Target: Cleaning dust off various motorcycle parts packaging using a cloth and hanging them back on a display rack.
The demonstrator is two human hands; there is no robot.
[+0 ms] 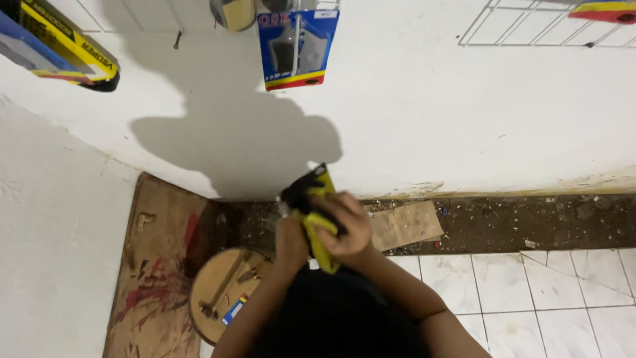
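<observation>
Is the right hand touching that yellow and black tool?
Touching: the head view shows the right hand wrapped around the yellow and black tool.

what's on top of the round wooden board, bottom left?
On the round wooden board: a hammer, pliers and a small blue packet. Its right edge is covered by the left forearm.

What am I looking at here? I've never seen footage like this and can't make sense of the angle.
There is one picture, from a camera worn on a person's head, looking down at their own arms. Both hands, left hand and right hand, grip a yellow and black tool in front of a white wall. Below, on the floor, a round wooden board carries a hammer and small tools. Beside it lie a paint-stained wooden panel and a cardboard scrap. Packaged goods hang on the wall.
</observation>
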